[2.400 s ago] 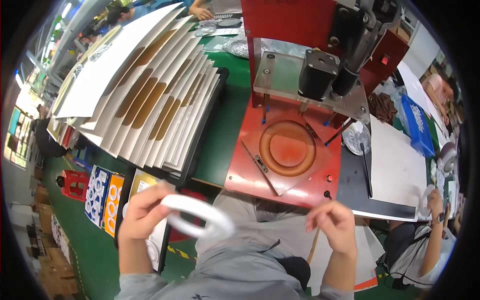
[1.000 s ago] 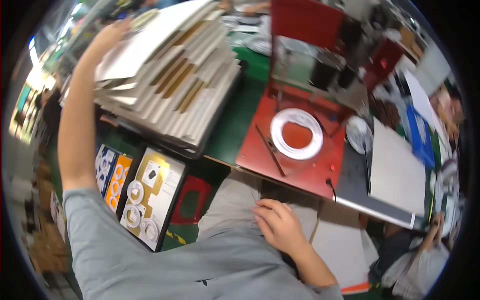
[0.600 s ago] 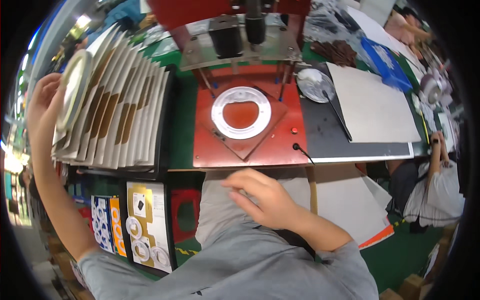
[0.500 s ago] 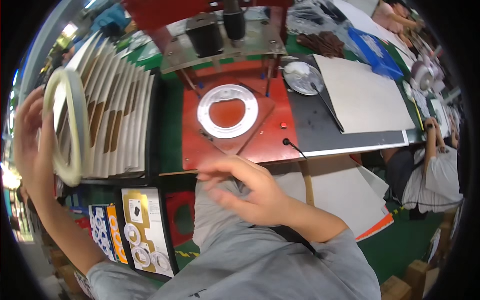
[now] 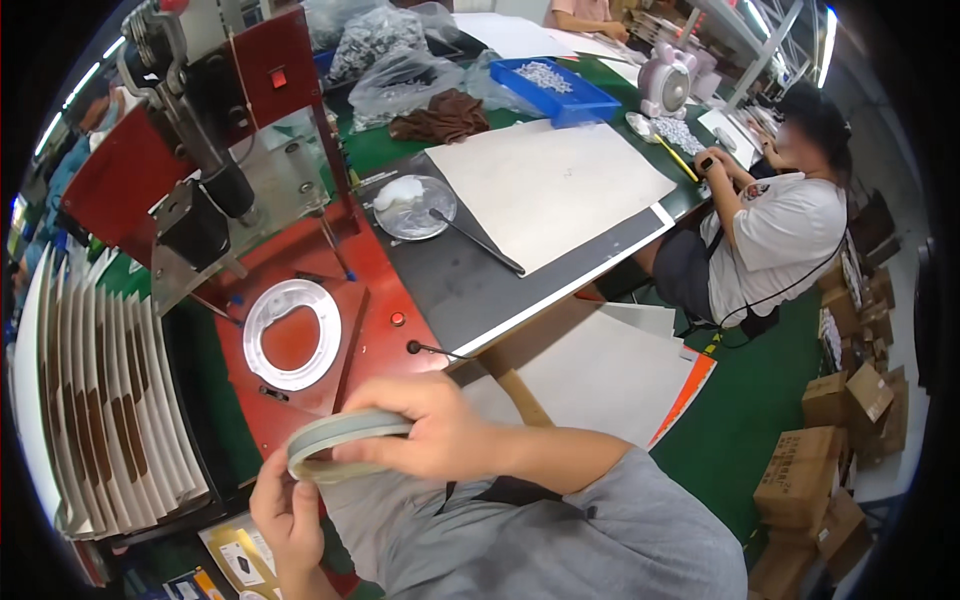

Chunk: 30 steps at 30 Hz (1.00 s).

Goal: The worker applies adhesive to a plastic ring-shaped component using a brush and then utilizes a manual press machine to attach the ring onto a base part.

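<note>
In front of my body I hold a cream ring with a grey-green band (image 5: 345, 428), tilted so that its side shows. My right hand (image 5: 430, 430) has it pinched between thumb and fingers at its right part. At its left end the fingertips of my left hand (image 5: 292, 525) close on the rim. Just beyond, a white ring-shaped part (image 5: 328, 330) lies flat on the red base (image 5: 385, 372) of a press. The press head (image 5: 225, 190) stands raised above it.
Upright card sheets (image 5: 120, 400) fill a rack at left. To the right lie a round metal dish (image 5: 415, 215) with white paste, a dark stick (image 5: 475, 242), a large pale board (image 5: 560, 185) and a blue tray (image 5: 560, 95). A seated person (image 5: 775, 240) works farther right.
The cream ring has come from the far left to in front of me. My right hand has taken hold of it. The view has swung to the right.
</note>
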Available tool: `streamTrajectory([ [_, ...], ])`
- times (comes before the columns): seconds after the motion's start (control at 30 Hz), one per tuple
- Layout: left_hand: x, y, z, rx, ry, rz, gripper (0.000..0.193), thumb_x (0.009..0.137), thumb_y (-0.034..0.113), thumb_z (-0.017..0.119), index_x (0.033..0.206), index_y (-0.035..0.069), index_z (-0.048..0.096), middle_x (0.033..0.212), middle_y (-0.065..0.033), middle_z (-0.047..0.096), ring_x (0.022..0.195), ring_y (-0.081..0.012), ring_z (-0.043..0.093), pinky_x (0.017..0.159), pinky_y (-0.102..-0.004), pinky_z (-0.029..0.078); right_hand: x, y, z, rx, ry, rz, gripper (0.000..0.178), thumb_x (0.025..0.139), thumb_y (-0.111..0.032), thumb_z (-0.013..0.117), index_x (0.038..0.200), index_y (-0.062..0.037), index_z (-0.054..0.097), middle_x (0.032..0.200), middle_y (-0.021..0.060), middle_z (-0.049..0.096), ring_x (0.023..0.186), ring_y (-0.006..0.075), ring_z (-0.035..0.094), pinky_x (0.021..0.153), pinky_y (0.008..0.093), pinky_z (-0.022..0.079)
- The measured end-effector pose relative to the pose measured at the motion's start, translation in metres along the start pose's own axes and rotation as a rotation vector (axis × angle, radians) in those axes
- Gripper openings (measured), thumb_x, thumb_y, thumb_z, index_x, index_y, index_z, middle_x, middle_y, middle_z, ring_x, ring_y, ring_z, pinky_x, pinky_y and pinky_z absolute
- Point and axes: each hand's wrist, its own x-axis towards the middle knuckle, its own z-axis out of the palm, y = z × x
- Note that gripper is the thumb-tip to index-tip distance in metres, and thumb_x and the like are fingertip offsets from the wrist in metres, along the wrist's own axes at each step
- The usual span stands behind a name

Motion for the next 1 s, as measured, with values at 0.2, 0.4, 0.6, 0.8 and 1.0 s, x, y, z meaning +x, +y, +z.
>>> streamTrajectory([
  [0.2, -0.002, -0.033, 0.02, -0.156, -0.049, -0.148, 0.03, 0.096, 0.0, 0.073, 0.123, -0.01, 0.067, 0.119, -0.0128, 0.072, 0.108, -0.0204, 0.07, 0.099, -0.0338, 0.054, 0.003, 0.004, -0.029, -0.076, 0.13, -0.137, 0.026, 0.078, -0.003, 0.093, 0.098, -0.0014, 0.076, 0.092, 0.0052, 0.076, 0.082, 0.0099, 0.07, 0.071, 0.0268, 0.054],
  [0.4, 0.038, -0.02, 0.036, -0.211, -0.163, -0.003, 0.041, 0.082, -0.009, 0.083, 0.121, -0.009, 0.072, 0.116, -0.0158, 0.074, 0.106, -0.0216, 0.07, 0.094, -0.0334, 0.055, 0.002, 0.015, -0.048, -0.108, 0.235, -0.258, 0.027, 0.081, -0.006, 0.092, 0.099, 0.0009, 0.073, 0.088, 0.0039, 0.074, 0.078, 0.0095, 0.068, 0.07, 0.0244, 0.054],
  [0.6, 0.027, -0.024, 0.031, -0.141, -0.052, -0.132, 0.037, 0.09, -0.01, 0.076, 0.127, -0.01, 0.07, 0.117, -0.0161, 0.076, 0.104, -0.0195, 0.073, 0.093, -0.0303, 0.058, 0.015, 0.041, -0.088, 0.403, -0.107, -0.045, 0.063, 0.103, -0.042, 0.071, 0.137, 0.0083, 0.054, 0.121, 0.0151, 0.069, 0.099, 0.0155, 0.068, 0.087, 0.0286, 0.052],
  [0.8, 0.017, -0.037, 0.025, -0.131, 0.017, -0.218, 0.035, 0.097, -0.008, 0.069, 0.132, -0.011, 0.066, 0.119, -0.0157, 0.076, 0.107, -0.0181, 0.073, 0.094, -0.0291, 0.058, 0.039, 0.095, -0.181, -1.022, 0.57, -0.015, 0.035, 0.097, -0.02, 0.075, 0.121, 0.0022, 0.065, 0.116, 0.0189, 0.069, 0.106, 0.0314, 0.067, 0.092, 0.0417, 0.053],
  [1.0, 0.018, -0.048, 0.022, -0.194, 0.034, -0.28, 0.032, 0.098, -0.003, 0.067, 0.129, -0.01, 0.067, 0.117, -0.0161, 0.077, 0.107, -0.0198, 0.073, 0.097, -0.032, 0.057, 0.041, 0.12, -0.196, -1.215, 0.497, 0.102, 0.025, 0.094, -0.016, 0.077, 0.106, 0.0019, 0.065, 0.103, 0.021, 0.066, 0.096, 0.0386, 0.063, 0.088, 0.0469, 0.052],
])
